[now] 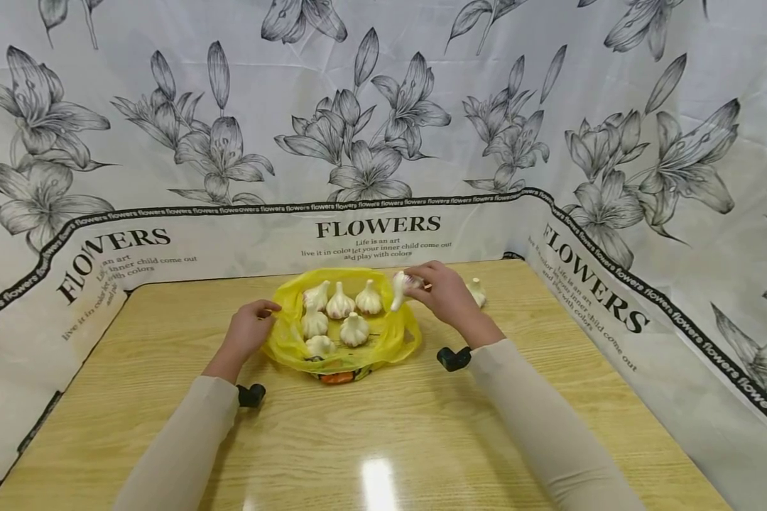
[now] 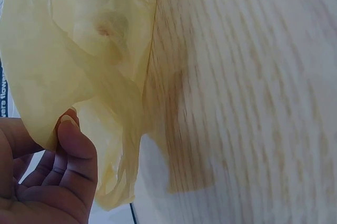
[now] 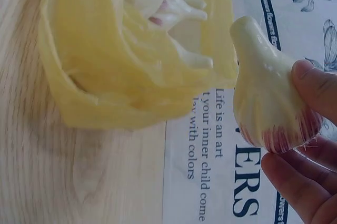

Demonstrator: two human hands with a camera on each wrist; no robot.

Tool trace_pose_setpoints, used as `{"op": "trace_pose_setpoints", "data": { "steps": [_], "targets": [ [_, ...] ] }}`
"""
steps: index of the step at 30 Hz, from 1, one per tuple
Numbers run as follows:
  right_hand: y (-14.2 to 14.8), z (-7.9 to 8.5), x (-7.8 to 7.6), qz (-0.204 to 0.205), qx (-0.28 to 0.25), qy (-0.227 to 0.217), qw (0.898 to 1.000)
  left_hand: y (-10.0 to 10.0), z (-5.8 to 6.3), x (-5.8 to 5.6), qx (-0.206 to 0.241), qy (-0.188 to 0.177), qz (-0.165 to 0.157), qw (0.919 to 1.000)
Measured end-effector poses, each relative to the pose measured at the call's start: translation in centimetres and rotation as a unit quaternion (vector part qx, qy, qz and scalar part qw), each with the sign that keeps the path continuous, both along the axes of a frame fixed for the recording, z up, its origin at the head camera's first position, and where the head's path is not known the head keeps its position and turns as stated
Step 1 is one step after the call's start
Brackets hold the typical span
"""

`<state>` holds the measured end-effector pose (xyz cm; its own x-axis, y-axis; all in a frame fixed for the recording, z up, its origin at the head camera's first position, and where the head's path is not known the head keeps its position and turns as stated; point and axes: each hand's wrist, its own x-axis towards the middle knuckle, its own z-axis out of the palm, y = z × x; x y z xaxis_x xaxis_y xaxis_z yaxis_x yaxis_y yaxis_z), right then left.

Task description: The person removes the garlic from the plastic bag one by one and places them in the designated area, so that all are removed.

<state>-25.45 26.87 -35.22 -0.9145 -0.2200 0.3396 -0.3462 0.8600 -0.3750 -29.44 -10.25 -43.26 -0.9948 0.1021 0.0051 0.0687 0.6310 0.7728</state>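
Note:
A yellow plastic bag (image 1: 396,339) lies open on the table with several white garlic bulbs (image 1: 354,329) inside it. My left hand (image 1: 251,328) pinches the bag's left rim between thumb and fingers, as the left wrist view shows up close. Over the bag's right rim, my right hand (image 1: 444,291) holds a garlic bulb (image 3: 274,92) by its purple-streaked base, the stem pointing away from the palm. Another garlic bulb (image 1: 476,292) sits on the table just beyond the right hand, partly hidden by it.
The wooden table (image 1: 332,440) reaches toward me in front of the bag. A white flower-printed curtain (image 1: 383,241) stands along its back and sides. Dark wrist devices (image 1: 454,358) sit at both sleeve cuffs.

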Motion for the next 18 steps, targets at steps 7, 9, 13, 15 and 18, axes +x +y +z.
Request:
{"op": "trace_pose_setpoints", "data": {
  "steps": [7, 9, 13, 15, 18],
  "targets": [
    [2.7, 0.5, 0.5, -0.022, 0.006, -0.013, 1.0, 0.6, -0.3, -0.3, -0.001, 0.005, -0.001, 1.0],
    [3.5, 0.6, 0.6, -0.031, 0.009, -0.014, 0.999, 0.7, -0.3, -0.3, -0.001, 0.008, -0.003, 1.0],
    [4.9, 0.6, 0.9, -0.049, 0.01, -0.018, 0.999, 0.6, -0.3, -0.3, 0.001, 0.003, -0.005, 1.0],
    [5.4, 0.5, 1.0, -0.051, 0.006, -0.019, 0.998, 0.5, -0.3, -0.3, -0.004, 0.002, -0.002, 1.0],
    [6.4, 0.2, 1.2, -0.057, 0.004, -0.023, 0.998, 0.4, -0.3, -0.3, -0.006, 0.0, -0.001, 1.0]
  ]
}}
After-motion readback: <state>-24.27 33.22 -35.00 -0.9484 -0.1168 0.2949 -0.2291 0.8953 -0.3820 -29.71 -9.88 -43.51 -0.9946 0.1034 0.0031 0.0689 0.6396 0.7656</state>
